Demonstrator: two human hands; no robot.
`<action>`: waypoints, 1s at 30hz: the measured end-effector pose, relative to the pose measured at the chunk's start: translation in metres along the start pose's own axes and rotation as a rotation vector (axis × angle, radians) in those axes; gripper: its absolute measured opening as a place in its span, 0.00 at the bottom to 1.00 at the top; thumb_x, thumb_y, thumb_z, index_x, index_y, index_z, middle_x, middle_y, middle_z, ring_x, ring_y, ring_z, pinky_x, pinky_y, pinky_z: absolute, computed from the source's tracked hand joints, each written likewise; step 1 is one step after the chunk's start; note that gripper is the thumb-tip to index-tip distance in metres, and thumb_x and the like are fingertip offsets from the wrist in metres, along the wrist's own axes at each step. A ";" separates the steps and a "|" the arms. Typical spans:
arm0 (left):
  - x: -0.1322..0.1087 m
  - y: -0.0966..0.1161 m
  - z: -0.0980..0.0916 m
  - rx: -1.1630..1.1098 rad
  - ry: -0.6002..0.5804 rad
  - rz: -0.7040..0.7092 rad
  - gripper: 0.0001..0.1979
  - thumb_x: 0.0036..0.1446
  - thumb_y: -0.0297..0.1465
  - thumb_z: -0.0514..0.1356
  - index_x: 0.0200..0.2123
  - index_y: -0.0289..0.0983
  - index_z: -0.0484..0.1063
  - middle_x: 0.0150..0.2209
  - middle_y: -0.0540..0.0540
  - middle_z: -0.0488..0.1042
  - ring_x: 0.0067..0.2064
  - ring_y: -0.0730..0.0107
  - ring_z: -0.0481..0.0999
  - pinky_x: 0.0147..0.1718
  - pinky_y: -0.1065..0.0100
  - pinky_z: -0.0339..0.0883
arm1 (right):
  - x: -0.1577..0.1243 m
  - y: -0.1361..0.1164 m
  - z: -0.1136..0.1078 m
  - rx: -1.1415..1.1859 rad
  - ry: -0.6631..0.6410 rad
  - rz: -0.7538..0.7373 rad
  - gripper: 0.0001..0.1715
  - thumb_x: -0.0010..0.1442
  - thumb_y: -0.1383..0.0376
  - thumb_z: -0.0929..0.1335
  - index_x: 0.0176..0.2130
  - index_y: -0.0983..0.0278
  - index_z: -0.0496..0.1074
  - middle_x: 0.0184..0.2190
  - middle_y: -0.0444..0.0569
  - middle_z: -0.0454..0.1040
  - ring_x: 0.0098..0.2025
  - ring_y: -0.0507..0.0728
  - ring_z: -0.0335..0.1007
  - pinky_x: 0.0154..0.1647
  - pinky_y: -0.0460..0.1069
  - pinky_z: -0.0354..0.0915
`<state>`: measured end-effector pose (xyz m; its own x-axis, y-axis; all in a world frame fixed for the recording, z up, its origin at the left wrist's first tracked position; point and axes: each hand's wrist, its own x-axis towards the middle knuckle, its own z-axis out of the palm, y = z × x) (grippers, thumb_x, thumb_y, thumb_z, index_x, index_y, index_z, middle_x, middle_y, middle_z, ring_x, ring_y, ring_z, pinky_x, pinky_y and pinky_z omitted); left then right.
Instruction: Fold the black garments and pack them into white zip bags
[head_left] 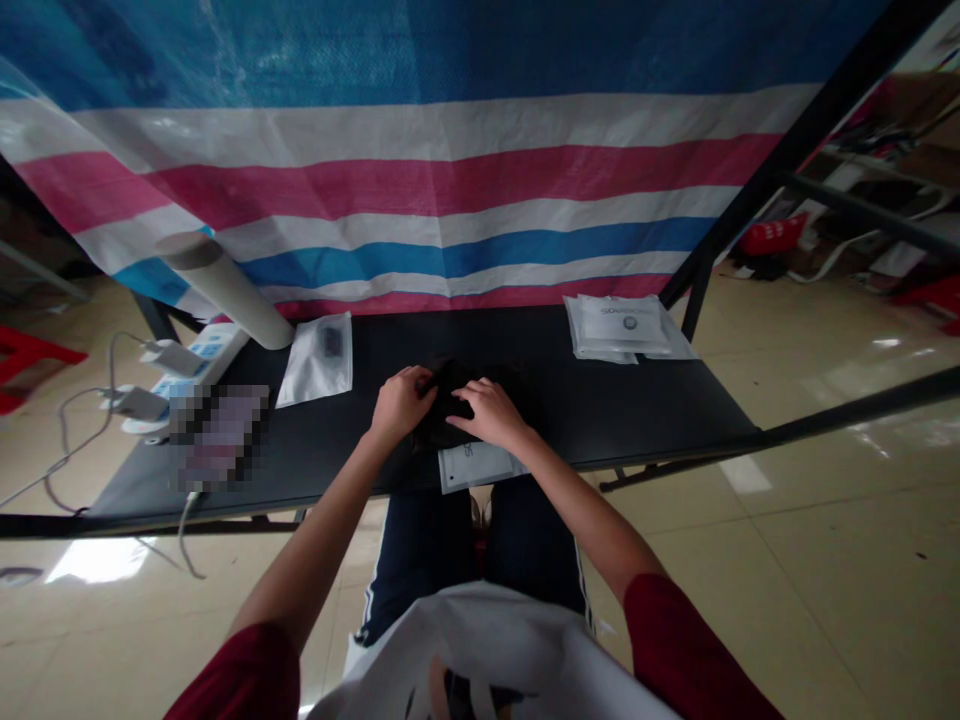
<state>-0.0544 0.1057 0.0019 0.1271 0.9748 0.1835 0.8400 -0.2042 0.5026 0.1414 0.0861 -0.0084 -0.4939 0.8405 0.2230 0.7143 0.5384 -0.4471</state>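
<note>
The left hand [400, 404] and right hand [491, 414] grip the dark bundle [450, 405], fingers [424, 379] curled to secure it above the white packet [476, 466] on the table [637, 400].

From the left hand [401, 405] and the right hand [491, 415], a way goes forward over the black table [480, 340] to the striped tarp [450, 190]. The white bag [315, 362] and the tube [225, 285] stand on the left side, the packets [615, 328] on the right side.

A pixelated patch [218, 438] hides one tabletop item [218, 438]; the dark bundle [448, 405] is too shadowed to identify.
</note>
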 end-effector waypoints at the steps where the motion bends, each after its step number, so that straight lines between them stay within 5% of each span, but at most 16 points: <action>1: 0.000 0.003 0.001 0.005 -0.030 0.026 0.14 0.54 0.36 0.60 0.42 0.38 0.76 0.39 0.44 0.78 0.33 0.64 0.76 0.34 0.67 0.65 | 0.003 -0.004 0.005 -0.016 -0.009 -0.001 0.14 0.61 0.60 0.70 0.45 0.64 0.75 0.41 0.53 0.75 0.48 0.62 0.67 0.50 0.56 0.62; 3: 0.000 0.006 0.004 0.019 -0.116 0.062 0.14 0.55 0.36 0.58 0.42 0.39 0.77 0.40 0.43 0.78 0.36 0.62 0.77 0.35 0.67 0.65 | 0.005 -0.009 0.012 -0.020 0.000 -0.005 0.07 0.63 0.66 0.68 0.41 0.63 0.76 0.40 0.52 0.75 0.46 0.61 0.67 0.48 0.54 0.62; 10: 0.005 -0.005 0.009 -0.111 -0.260 -0.036 0.26 0.64 0.46 0.47 0.36 0.36 0.79 0.31 0.42 0.79 0.37 0.57 0.78 0.32 0.67 0.63 | -0.003 -0.016 0.023 0.110 0.222 0.096 0.14 0.69 0.65 0.59 0.47 0.60 0.71 0.44 0.51 0.72 0.50 0.58 0.68 0.52 0.50 0.62; 14: 0.004 -0.016 0.012 -0.274 -0.325 0.053 0.21 0.58 0.48 0.56 0.37 0.38 0.79 0.33 0.47 0.80 0.36 0.63 0.78 0.33 0.70 0.65 | -0.001 -0.012 0.035 -0.009 0.170 0.211 0.09 0.66 0.65 0.63 0.41 0.61 0.73 0.39 0.51 0.74 0.45 0.60 0.70 0.47 0.52 0.64; 19: -0.001 -0.025 0.019 -0.162 -0.174 -0.059 0.12 0.51 0.39 0.62 0.36 0.39 0.75 0.35 0.47 0.79 0.34 0.65 0.77 0.33 0.69 0.67 | -0.005 -0.006 0.027 0.065 0.207 0.181 0.07 0.63 0.64 0.66 0.40 0.61 0.74 0.36 0.48 0.77 0.42 0.57 0.72 0.44 0.49 0.64; 22: -0.004 -0.028 0.018 -0.038 -0.053 -0.185 0.22 0.49 0.44 0.65 0.45 0.38 0.71 0.40 0.44 0.78 0.36 0.63 0.77 0.33 0.68 0.67 | -0.019 0.014 0.008 0.045 0.369 0.244 0.09 0.63 0.64 0.65 0.43 0.61 0.73 0.39 0.50 0.77 0.44 0.59 0.71 0.48 0.51 0.64; 25: -0.005 -0.033 0.015 0.034 -0.096 -0.248 0.29 0.48 0.51 0.64 0.46 0.37 0.70 0.42 0.41 0.77 0.40 0.59 0.77 0.34 0.67 0.67 | -0.038 0.050 -0.011 -0.004 0.458 0.446 0.18 0.59 0.61 0.69 0.49 0.63 0.70 0.42 0.54 0.75 0.45 0.62 0.71 0.47 0.54 0.66; 30: -0.002 -0.038 0.015 0.037 -0.291 -0.142 0.20 0.51 0.49 0.61 0.36 0.38 0.72 0.34 0.44 0.76 0.36 0.59 0.77 0.31 0.66 0.63 | -0.052 0.100 -0.022 0.098 0.214 0.645 0.41 0.47 0.53 0.76 0.55 0.66 0.66 0.44 0.55 0.77 0.43 0.62 0.75 0.44 0.54 0.69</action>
<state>-0.0788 0.1131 -0.0307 0.1480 0.9793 -0.1383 0.8782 -0.0658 0.4737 0.2494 0.0973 -0.0455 0.1315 0.9902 0.0479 0.7794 -0.0734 -0.6223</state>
